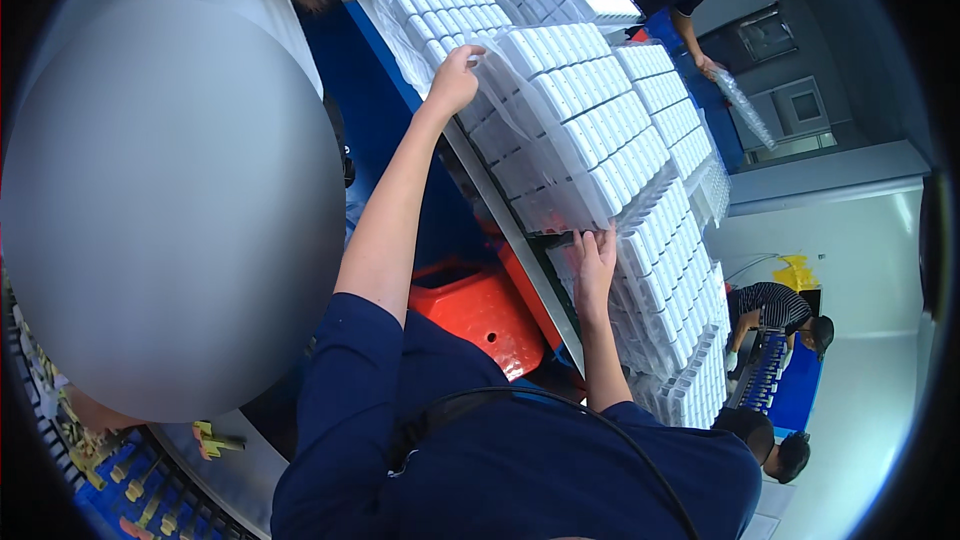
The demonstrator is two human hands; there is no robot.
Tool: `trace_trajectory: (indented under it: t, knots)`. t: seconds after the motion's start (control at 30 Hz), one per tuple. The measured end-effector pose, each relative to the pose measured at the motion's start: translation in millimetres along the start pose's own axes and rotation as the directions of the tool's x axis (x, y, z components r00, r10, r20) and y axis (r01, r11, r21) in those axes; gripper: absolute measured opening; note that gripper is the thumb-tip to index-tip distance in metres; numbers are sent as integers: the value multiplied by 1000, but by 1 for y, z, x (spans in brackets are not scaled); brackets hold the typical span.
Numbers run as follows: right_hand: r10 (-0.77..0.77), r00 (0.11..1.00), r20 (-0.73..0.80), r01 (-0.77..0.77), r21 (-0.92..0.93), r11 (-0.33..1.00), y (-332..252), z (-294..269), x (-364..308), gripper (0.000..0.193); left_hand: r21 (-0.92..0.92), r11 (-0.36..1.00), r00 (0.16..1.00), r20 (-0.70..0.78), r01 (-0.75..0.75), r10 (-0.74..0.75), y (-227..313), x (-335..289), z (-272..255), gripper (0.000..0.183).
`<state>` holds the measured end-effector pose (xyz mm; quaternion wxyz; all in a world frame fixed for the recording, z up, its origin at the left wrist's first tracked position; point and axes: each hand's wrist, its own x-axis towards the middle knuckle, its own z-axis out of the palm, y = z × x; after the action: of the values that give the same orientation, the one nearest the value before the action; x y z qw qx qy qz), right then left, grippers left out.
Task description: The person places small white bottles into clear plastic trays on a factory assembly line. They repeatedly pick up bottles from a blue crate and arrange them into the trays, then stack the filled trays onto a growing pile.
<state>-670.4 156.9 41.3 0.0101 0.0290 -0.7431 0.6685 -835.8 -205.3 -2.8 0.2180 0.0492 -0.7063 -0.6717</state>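
A tall stack of clear plastic trays [545, 155] filled with rows of white block-shaped parts [600, 130] stands in front of me. My left hand [455, 83] is closed around the upper left corner of the stack, its fingers hooked over the clear plastic edge. At the lower right corner, my right hand [596, 265] holds the tray edge with its fingers pointing up, partly against the neighbouring stack. Both arms reach out to span the stack's near side. How far each hand's fingertips go under the plastic is hidden.
More filled tray stacks [668, 275] crowd the metal-edged table [500, 205] on both sides. A red plastic stool [485, 315] stands below its edge. Across the table a person holds a clear tray [745, 108]. Another person sits close on my left, and others work at the far right.
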Motion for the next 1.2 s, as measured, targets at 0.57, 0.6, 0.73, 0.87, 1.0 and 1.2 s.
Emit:
trace_trajectory:
  t: [0.57, 0.6, 0.73, 0.87, 1.0, 1.2]
  knots:
    - [112, 991, -78, -106, 72, 992, -7, 19, -16, 70, -369, 892, 960, -2, 261, -282, -48, -30, 5, 52]
    - [119, 987, -105, -110, 91, 990, 3, 18, -21, 70, -352, 900, 962, 7, 256, -271, -45, -33, 7, 55]
    - [76, 995, -59, -71, 71, 995, 1, 32, -15, 68, -221, 953, 978, 37, 207, -204, -69, -16, -14, 57]
    - [112, 986, -121, -100, 99, 990, 5, 27, -18, 66, -204, 954, 975, 95, 218, -203, -62, -16, -14, 61]
    - [115, 972, -206, -95, 108, 990, 16, 25, -19, 62, -324, 914, 969, 58, 245, -239, -70, -15, -4, 68]
    - [391, 909, -140, -344, 275, 898, 30, 21, -10, 46, -36, 962, 961, 63, 270, -268, -86, -2, -4, 66]
